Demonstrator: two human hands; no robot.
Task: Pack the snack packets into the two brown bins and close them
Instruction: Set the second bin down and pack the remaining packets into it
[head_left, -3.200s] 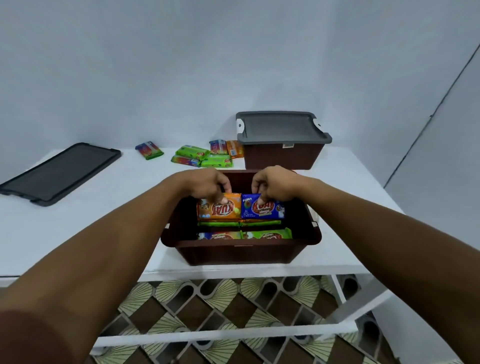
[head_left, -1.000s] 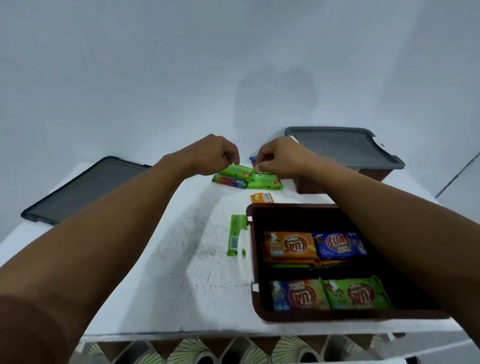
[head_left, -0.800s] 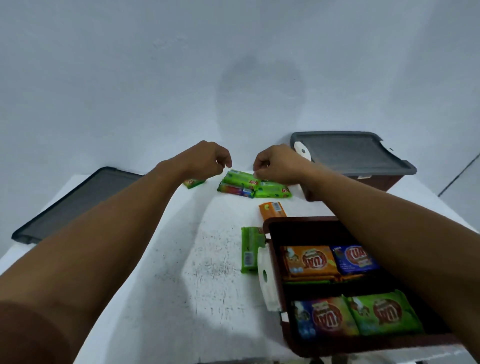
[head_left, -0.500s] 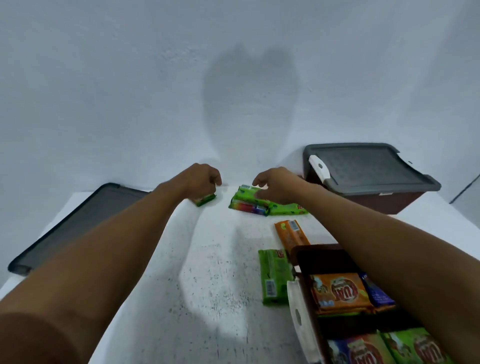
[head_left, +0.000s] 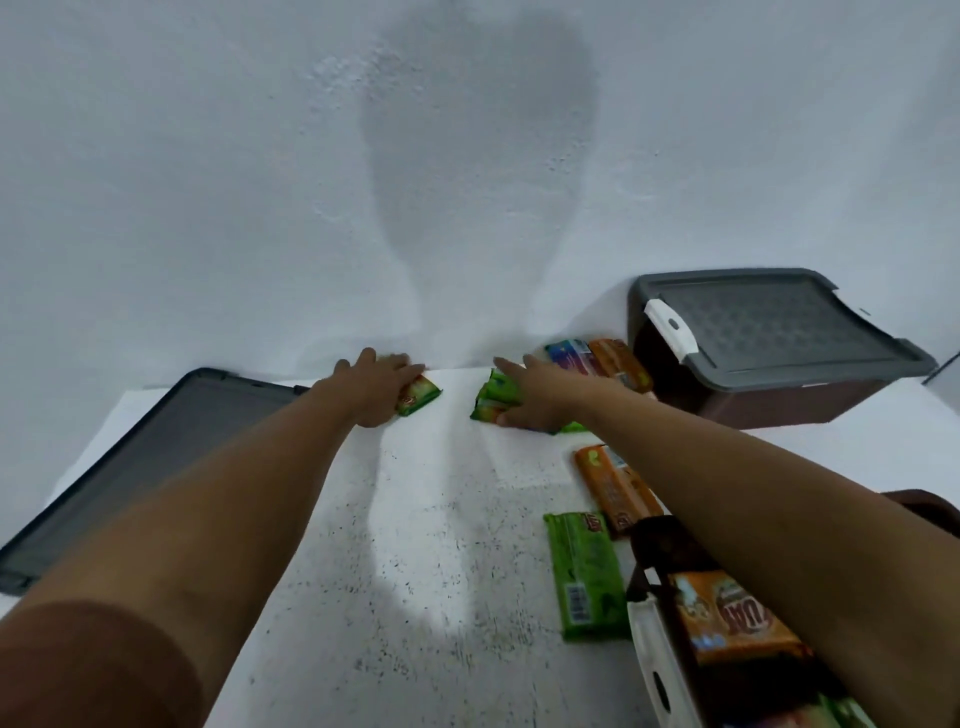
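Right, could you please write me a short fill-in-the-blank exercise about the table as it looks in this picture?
1. The closed brown bin at the back wears a ___ lid.
2. The left hand touches a ___ packet near the wall.
3. The loose lid lies on the ___ side of the table.

Missing words: grey; green; left.

Loose packets scattered; far bin lidded; near bin open.
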